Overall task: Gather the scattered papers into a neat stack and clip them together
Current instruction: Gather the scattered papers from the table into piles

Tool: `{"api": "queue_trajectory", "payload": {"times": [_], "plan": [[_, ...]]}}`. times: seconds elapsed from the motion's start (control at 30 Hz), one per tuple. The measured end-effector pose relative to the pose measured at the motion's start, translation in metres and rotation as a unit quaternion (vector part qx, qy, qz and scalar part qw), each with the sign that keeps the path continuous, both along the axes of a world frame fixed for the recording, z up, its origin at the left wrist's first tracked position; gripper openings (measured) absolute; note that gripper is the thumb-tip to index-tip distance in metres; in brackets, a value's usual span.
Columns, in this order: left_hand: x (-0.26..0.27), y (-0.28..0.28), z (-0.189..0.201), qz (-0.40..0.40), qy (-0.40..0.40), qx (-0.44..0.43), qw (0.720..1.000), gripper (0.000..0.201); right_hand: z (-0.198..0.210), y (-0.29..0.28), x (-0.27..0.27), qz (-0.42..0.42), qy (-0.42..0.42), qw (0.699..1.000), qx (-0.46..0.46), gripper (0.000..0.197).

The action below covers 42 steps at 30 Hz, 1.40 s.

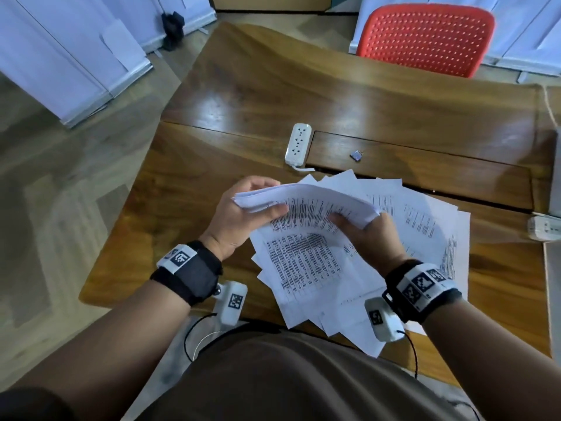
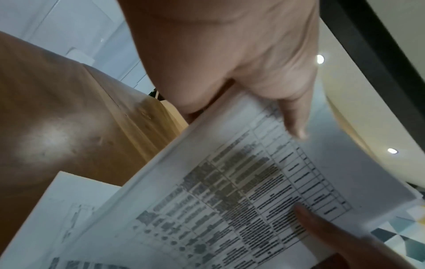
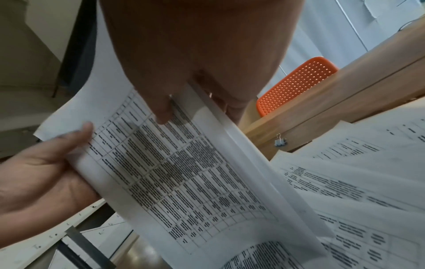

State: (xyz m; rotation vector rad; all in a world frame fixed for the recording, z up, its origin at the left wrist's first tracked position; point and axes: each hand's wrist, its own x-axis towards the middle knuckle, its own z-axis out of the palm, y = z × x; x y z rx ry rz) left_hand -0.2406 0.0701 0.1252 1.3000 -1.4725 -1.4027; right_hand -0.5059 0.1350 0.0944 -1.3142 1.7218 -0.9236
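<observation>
From the head camera, the left hand point(image 1: 239, 214) and right hand point(image 1: 368, 235) each grasp an end of a bowed bundle of white printed sheets point(image 1: 306, 200), held above loose printed sheets point(image 1: 425, 220) fanned on the brown wooden desk point(image 1: 273, 95). A small metal binder clip point(image 1: 357, 155) lies beyond them, beside a white power strip point(image 1: 298, 143).

The left wrist camera shows the thumb pressing the bundle's top page.

The right wrist camera shows the right thumb on top and fingers beneath.

Office or meeting room. Wooden tabletop point(image 1: 258, 95) with a recessed cable trough along its middle; white power strip point(image 1: 298, 143) at the trough's left end, a second strip point(image 1: 545, 227) at the right edge. Printed table sheets point(image 1: 425, 217) fanned over the near half. Small binder clip point(image 1: 357, 155) in the trough. Red perforated chair point(image 1: 425, 38) at the far edge. White partition panels point(image 1: 60, 56) behind; wood-pattern floor point(image 1: 45, 177).
</observation>
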Motion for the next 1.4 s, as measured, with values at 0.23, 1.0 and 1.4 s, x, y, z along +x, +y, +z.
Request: {"api": "queue_trajectory", "payload": {"times": [0.23, 1.0, 1.4], "plan": [[-0.001, -0.006, 0.013, -0.022, -0.089, -0.056, 0.994, 0.043, 0.017, -0.015, 0.009, 0.043, 0.043, 0.998, 0.012, 0.042], [0.118, -0.035, -0.035, 0.092, -0.166, 0.053, 0.98, 0.015, -0.09, -0.004, 0.016, 0.03, 0.111, 0.979, 0.167, 0.069], [0.196, -0.06, -0.053, 0.096, -0.179, 0.111, 0.973, 0.032, -0.136, -0.065, 0.022, 0.045, 0.347, 0.905, 0.242, 0.118]]}}
